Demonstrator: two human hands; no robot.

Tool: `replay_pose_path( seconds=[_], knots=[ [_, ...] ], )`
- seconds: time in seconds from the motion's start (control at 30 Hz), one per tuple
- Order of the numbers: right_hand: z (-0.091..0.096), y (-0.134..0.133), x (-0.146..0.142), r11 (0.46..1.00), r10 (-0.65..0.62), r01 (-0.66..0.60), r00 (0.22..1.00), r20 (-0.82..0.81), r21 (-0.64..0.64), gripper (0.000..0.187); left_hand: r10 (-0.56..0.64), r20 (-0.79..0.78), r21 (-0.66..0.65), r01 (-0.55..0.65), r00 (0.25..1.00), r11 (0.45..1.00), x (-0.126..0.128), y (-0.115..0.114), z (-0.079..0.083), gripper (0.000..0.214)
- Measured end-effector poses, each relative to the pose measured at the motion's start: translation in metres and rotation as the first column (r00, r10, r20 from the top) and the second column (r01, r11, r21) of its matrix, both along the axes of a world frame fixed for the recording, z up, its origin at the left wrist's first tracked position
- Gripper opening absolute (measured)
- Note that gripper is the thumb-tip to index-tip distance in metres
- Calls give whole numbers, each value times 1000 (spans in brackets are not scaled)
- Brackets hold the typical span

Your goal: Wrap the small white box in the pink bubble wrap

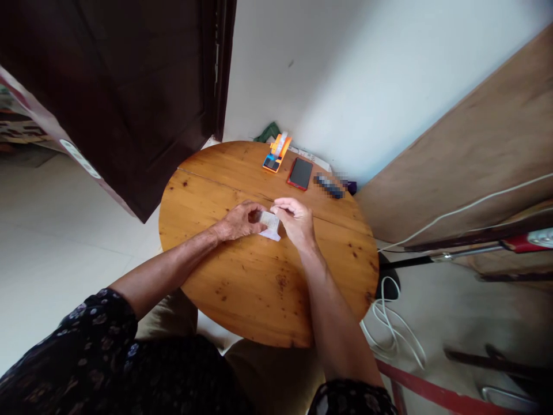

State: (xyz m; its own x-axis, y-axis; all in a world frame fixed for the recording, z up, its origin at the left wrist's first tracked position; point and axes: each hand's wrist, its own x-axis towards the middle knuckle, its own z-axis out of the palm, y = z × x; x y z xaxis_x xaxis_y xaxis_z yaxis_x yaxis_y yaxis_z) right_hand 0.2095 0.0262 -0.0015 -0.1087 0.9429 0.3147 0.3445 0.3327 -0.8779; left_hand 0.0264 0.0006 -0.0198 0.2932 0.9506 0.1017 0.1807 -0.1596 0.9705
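Note:
Near the middle of the round wooden table (pixel 254 311), a small whitish, translucent box-like packet (pixel 269 222) sits between my hands, with a paler flap at its near edge. My left hand (pixel 242 221) grips its left side, thumb on the near side and fingers curled behind. At its far right corner, the thumb and index finger of my right hand (pixel 295 220) are pinched together. Whatever lies in that pinch is too small to make out. The packet's contents cannot be told.
Toward the table's far edge stand an orange tape dispenser (pixel 277 152), a red-cased phone (pixel 299 173) and a blurred dark object (pixel 329 185). A dark door (pixel 142 86) is at left, a white wall behind. White cable (pixel 389 323) coils on the floor at right.

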Motion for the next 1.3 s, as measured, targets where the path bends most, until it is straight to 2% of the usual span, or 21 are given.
replay_pose_path(
  seconds=[0.1,0.17,0.33,0.47,0.6,0.73,0.83,0.93,1.03,1.13,1.23,1.3],
  knots=[
    [14,-9,2,993,37,-57,982,183,103,8,-2,-5,-5,2,1000,1000,0,0,0,37],
    [22,-14,3,985,50,-96,955,291,146,11,-3,1,2,3,1000,1000,0,1,-1,37],
    [34,-21,6,966,49,-175,849,527,192,16,-5,18,-3,5,1000,1000,-1,3,-7,39],
    [36,-22,7,953,64,-233,780,622,194,19,-8,43,-3,8,999,1000,-2,5,-11,43],
    [37,-23,9,946,130,-286,768,627,155,25,-35,51,-28,36,998,999,-4,6,-11,47],
    [41,-21,13,939,251,-335,822,511,77,24,-21,54,-34,23,998,999,-4,6,-9,48],
    [45,-17,22,955,266,-297,884,385,23,20,-15,42,-29,16,999,999,-5,5,-8,47],
    [45,-12,31,964,259,-263,909,327,-33,15,-16,21,-29,16,1000,999,-5,5,-6,45],
    [43,-7,37,949,314,-306,898,309,-76,14,-9,21,-38,10,1000,999,-5,5,-4,47],
    [40,-7,37,934,355,-347,882,309,-82,24,-41,44,-48,43,998,998,-6,3,-3,48],
    [39,-12,33,927,373,-353,841,392,-126,35,-85,51,-35,86,995,996,-8,1,-1,47],
    [39,-16,28,935,352,-329,810,468,-133,33,-91,27,-14,92,995,996,-9,0,-1,50]
  ],
)
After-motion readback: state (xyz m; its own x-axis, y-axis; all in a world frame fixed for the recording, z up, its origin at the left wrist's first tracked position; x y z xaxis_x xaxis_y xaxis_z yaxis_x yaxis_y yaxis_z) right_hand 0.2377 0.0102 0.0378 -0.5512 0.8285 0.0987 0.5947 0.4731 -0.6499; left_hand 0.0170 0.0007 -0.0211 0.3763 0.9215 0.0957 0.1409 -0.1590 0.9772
